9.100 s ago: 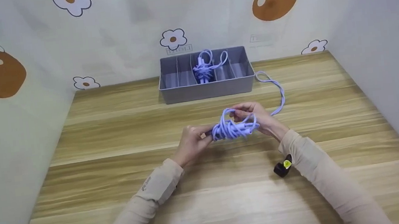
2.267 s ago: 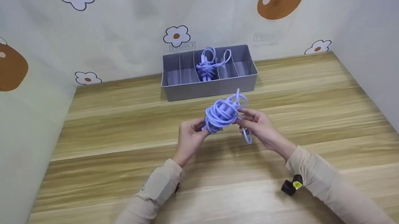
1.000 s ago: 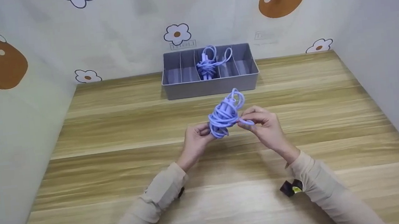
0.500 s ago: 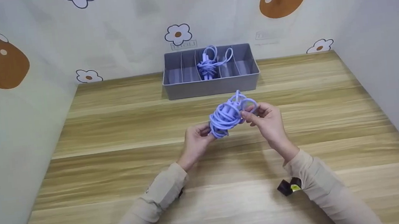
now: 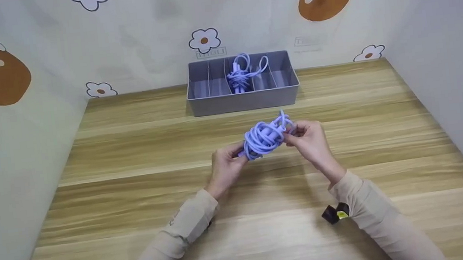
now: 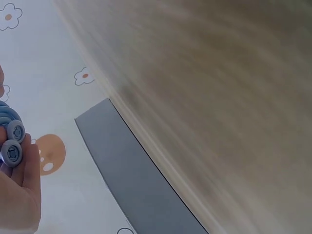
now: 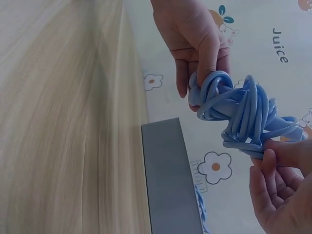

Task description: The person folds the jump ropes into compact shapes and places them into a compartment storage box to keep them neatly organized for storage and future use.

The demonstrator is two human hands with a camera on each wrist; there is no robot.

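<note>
A periwinkle-blue jump rope, wound in a tangle of coils around its two handles, is held above the table between both hands. My left hand grips the bundle at its left end. Two round handle ends show beside that hand's fingers in the left wrist view. My right hand pinches rope at the bundle's right end, where a few small loops stick up. In the right wrist view, thumb and forefinger press on a strand of the coils. A second wound jump rope stands in the middle compartment of the grey divided box.
The grey box with upright dividers stands at the back of the wooden table, against a patterned backdrop. A small black piece with a yellow patch sits at the right wrist's cuff.
Earlier a loose length of rope trailed toward the right of the box; it is now wound onto the bundle. In the last half second, the loop at my right hand has drawn in and the bundle tilted slightly.
</note>
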